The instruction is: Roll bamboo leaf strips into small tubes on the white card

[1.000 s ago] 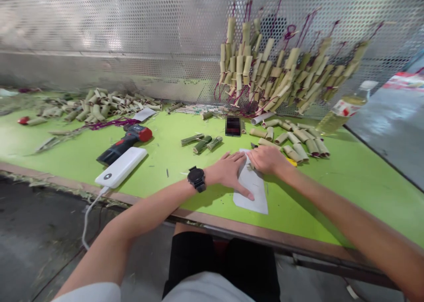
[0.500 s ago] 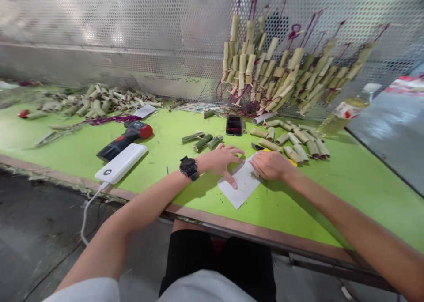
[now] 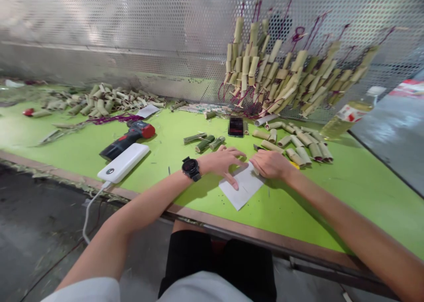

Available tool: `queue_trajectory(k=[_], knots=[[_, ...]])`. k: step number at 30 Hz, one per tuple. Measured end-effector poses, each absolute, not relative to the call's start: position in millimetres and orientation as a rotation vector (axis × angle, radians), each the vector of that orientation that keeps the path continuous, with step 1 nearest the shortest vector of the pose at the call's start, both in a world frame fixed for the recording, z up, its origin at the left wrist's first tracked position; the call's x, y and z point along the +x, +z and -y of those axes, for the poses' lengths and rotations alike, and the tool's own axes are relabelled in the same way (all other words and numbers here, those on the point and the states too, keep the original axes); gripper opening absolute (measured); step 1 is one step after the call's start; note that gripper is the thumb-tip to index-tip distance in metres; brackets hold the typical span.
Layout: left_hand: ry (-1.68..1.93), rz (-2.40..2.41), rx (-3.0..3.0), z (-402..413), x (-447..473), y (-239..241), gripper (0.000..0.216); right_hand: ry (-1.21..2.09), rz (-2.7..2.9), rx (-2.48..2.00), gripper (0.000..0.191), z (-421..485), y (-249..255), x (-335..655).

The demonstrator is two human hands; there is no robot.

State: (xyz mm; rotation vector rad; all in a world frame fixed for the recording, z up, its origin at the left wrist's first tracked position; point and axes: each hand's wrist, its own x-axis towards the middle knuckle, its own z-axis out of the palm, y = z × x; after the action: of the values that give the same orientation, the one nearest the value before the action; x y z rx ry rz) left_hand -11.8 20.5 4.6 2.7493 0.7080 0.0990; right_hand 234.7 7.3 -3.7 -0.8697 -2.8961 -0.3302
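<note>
A white sheet of paper (image 3: 243,189) lies at an angle near the table's front edge. My left hand (image 3: 225,163), a dark watch on its wrist, rests on the sheet's left side with thumb and fingers spread. At the right side my right hand (image 3: 270,163) is closed, its fingers curled down against the paper. A small pale bamboo piece (image 3: 255,171) shows partly beneath those fingers; the rest is hidden. Just behind the right hand, a cutter with a yellow handle (image 3: 294,165) lies partly covered.
Green bamboo pieces (image 3: 205,143) lie beyond my left hand, cut tubes (image 3: 303,143) to the right. A cordless drill (image 3: 129,138) and white power bank (image 3: 124,163) lie left. Strung bamboo (image 3: 281,72) leans on the mesh wall, beside a bottle (image 3: 351,116).
My right hand has shifted slightly over the paper, with the small bamboo piece still under its fingers. My left hand stays spread on the sheet. The whole view has shifted a little.
</note>
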Motion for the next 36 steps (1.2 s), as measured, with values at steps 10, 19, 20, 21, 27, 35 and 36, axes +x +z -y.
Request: queue_trajectory(k=[10, 19, 20, 21, 27, 35, 36], knots=[[0.055, -0.749, 2.779, -16.6, -11.3, 7.1, 0.096, -0.373, 2.869, -0.748, 0.053, -8.3, -7.2, 234.5], [0.017, -0.872, 2.757, 3.7, -3.3, 5.6, 0.121, -0.389, 2.877, -0.763, 0.047, -3.4, -8.7, 233.1], [0.009, -0.869, 2.743, 2.3, -3.6, 4.5, 0.123, -0.403, 2.858, -0.787, 0.046, -5.5, -9.2, 234.6], [0.006, -0.861, 2.735, 0.4, -4.1, 3.4, 0.122, -0.417, 2.842, -0.798, 0.046, -6.4, -9.8, 235.2], [0.018, -0.808, 2.772, -7.1, -5.7, 0.3, 0.114, -0.437, 2.864, -0.675, 0.050, 0.9, -12.7, 230.2], [0.009, -0.779, 2.767, -5.3, -4.6, 4.6, 0.109, -0.450, 2.841, -0.682, 0.045, 5.7, -12.3, 226.3], [0.003, -0.781, 2.767, -5.2, -4.7, 5.0, 0.109, -0.441, 2.849, -0.648, 0.044, 6.7, -12.7, 224.8]])
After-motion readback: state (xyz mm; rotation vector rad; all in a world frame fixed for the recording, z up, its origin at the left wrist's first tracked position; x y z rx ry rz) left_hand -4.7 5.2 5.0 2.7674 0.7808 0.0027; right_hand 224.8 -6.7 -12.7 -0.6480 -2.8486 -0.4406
